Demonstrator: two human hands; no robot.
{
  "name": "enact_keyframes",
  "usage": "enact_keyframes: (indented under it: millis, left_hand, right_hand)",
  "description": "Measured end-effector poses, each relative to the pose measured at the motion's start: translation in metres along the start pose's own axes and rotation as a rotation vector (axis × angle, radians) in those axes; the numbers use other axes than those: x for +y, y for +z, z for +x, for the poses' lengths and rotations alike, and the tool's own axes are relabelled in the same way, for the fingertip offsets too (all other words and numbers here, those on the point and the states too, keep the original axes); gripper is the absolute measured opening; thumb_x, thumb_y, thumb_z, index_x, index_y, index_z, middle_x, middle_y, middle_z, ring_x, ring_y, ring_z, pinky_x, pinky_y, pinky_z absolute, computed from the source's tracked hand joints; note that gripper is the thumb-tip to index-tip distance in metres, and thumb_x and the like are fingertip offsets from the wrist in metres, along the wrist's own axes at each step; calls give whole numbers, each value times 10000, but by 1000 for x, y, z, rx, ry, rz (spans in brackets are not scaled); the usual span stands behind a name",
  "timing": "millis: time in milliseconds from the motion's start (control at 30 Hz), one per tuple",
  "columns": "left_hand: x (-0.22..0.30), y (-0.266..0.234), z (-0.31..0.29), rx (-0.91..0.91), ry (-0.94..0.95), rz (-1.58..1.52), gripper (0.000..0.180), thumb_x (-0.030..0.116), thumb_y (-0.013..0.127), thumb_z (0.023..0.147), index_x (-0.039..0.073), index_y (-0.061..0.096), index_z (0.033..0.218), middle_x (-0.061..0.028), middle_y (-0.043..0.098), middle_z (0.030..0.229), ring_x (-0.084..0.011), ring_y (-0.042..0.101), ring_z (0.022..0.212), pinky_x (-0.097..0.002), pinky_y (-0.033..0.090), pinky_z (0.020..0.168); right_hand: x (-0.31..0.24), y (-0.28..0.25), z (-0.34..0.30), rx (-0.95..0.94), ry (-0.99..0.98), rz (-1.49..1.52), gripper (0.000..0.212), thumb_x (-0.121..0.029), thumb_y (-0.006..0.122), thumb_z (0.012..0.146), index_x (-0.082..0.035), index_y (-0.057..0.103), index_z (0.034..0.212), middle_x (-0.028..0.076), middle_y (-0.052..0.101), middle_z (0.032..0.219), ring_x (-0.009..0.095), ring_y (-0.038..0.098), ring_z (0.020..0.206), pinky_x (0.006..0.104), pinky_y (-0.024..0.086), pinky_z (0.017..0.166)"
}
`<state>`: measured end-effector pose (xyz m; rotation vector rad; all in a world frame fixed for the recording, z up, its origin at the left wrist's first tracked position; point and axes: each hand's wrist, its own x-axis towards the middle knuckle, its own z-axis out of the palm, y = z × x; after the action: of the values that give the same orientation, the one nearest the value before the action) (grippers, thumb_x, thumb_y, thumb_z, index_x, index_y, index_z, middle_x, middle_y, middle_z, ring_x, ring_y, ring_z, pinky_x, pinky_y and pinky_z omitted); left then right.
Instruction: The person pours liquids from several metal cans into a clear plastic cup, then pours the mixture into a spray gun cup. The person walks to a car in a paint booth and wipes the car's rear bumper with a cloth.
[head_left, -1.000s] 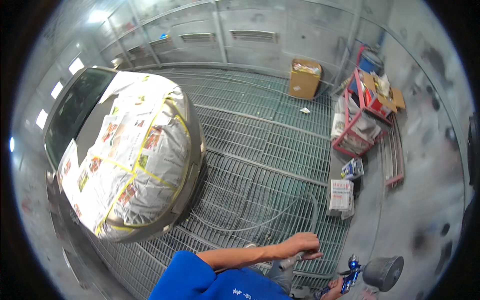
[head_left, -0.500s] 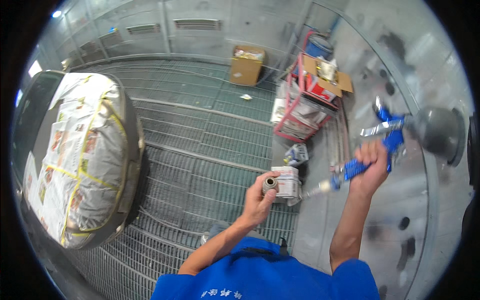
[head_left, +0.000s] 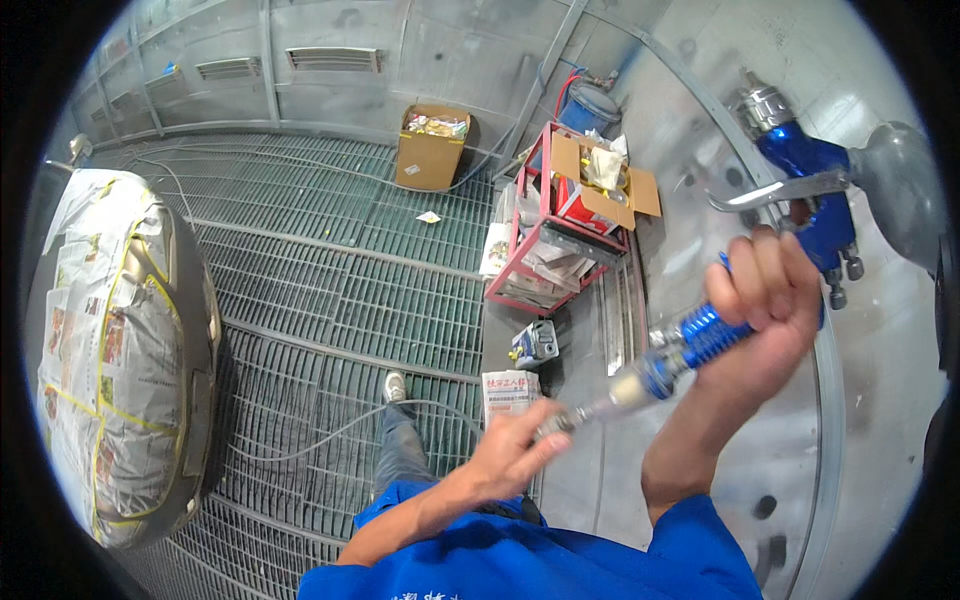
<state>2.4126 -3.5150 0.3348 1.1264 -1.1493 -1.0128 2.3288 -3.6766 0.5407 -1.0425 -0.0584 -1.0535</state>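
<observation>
My right hand is wrapped round the handle of a blue spray gun, held tilted at the right. A rounded grey cup sits on the gun, and its silver trigger sticks out beyond my fingers. Below the handle hangs a clear inline filter with a metal plug at its end. Low in the middle, my left hand grips a metal hose coupler. Coupler and plug meet end to end; whether they are locked together I cannot tell. My fingers partly cover the coupler.
At left stands a car part masked with paper and yellow tape. A pink rack carries an open box; near it are a metal can and a newspaper stack. A cardboard box stands farther back. A hose crosses the grated floor.
The spray gun has come nearer and its plug has met the coupler, which earlier faced up and was apart from it. My view has shifted, and my leg and shoe now show.
</observation>
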Motion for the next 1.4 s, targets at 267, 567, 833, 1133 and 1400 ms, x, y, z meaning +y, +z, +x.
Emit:
enact_keyframes:
  millis: [267, 567, 833, 1133, 1400]
  left_hand:
    - [12, -68, 113, -290, 150, -523, 293, 290, 566, 1038, 2, 609, 1072, -66, 482, 616, -147, 468, 544, -305, 397, 540]
    - [-43, -114, 243, -178, 159, -310, 262, 210, 667, 970, -5, 620, 1112, -124, 520, 549, -273, 597, 488, -354, 441, 494]
    - [-129, -169, 437, -526, 238, 336, 274, 312, 651, 938, 70, 697, 1057, -155, 685, 969, -360, 673, 905, -448, 553, 786]
    - [-188, -105, 764, -646, 666, 1295, 408, 126, 620, 847, 67, 637, 1250, -37, 597, 1325, -249, 485, 1277, -401, 418, 1099]
    - [-259, -48, 882, -816, 1195, 1531, 174, 225, 648, 797, 133, 733, 919, 20, 662, 984, -199, 578, 1067, -440, 379, 1108]
  right_hand:
    - [34, -28, 121, -336, 46, 268, 153, -146, 475, 1042, -12, 524, 985, -50, 426, 541, 36, 377, 399, 204, 359, 330]
    - [109, -89, 211, 338, 62, -135, 413, -159, 474, 1013, -156, 355, 618, -40, 340, 583, 76, 316, 493, 254, 302, 477]
    - [126, -236, 205, 746, 46, -504, 405, -228, 539, 955, -174, 337, 608, -40, 277, 541, 97, 239, 474, 269, 248, 475]
    - [151, -377, 183, 976, 278, -207, 376, -216, 534, 938, -164, 344, 618, -22, 301, 555, 124, 268, 498, 292, 275, 519]
    - [156, -409, 211, 1027, 470, -85, 248, -191, 518, 925, -100, 400, 727, -9, 349, 666, 140, 321, 582, 303, 284, 601]
